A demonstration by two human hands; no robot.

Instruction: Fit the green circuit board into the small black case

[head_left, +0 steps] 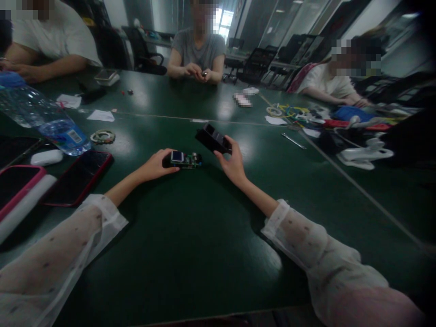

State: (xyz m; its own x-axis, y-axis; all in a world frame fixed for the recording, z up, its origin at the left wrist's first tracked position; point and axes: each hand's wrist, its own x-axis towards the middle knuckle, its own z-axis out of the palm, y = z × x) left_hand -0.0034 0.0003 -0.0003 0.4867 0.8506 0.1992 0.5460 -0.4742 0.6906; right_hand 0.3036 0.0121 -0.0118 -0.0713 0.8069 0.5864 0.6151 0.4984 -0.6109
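Observation:
My left hand [158,164] grips one end of a small green circuit board [187,160] that carries a little square screen. Between thumb and fingers, my right hand [233,161] holds a black plastic housing [213,138], tilted, with a rectangular opening in its upper face. The board and the housing are apart, with a short gap between them just above the green table [190,236]. Part of the board's left end is hidden by my fingers.
At left are a large water bottle [64,134], a red-edged phone [80,179], a pink-cased phone [20,186] and a white earbud case [47,157]. A wrench [293,141], cables [286,111] and a white device [366,152] lie right. Several people sit around the table.

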